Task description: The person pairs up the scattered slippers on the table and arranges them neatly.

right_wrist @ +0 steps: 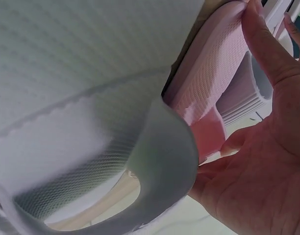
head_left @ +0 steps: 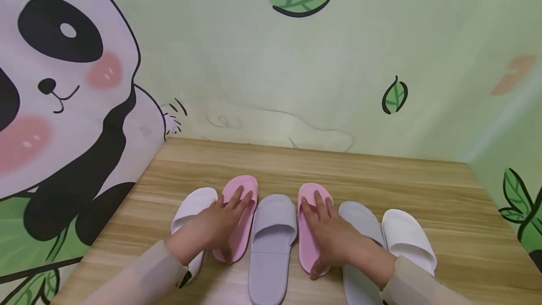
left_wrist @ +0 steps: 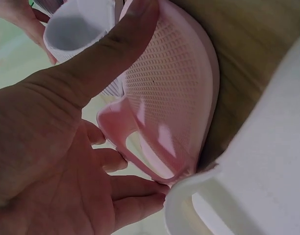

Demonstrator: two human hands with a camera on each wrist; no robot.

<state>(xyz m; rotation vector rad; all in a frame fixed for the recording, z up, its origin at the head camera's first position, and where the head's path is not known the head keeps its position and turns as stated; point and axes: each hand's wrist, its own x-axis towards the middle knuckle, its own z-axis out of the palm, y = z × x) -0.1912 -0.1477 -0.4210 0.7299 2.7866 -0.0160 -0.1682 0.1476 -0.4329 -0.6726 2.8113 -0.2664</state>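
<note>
In the head view my left hand point(head_left: 222, 222) lies over a pink slipper point(head_left: 243, 244), fingers spread on its strap and thumb by the heel. The left wrist view shows that thumb point(left_wrist: 111, 58) across the textured insole. My right hand point(head_left: 330, 232) lies the same way on the other pink slipper point(head_left: 308, 244), its thumb point(right_wrist: 267, 44) at the heel end in the right wrist view. One grey slipper point(head_left: 271, 258) stands between the two pink ones. A white slipper point(head_left: 196, 204) is partly hidden under my left forearm.
Right of the right hand are a second grey slipper point(head_left: 360, 215), partly covered by that forearm, and another white slipper point(head_left: 408, 239). All toes point at the wall. The wooden surface point(head_left: 360, 168) ends at walls printed with a panda point(head_left: 80, 93) and leaves.
</note>
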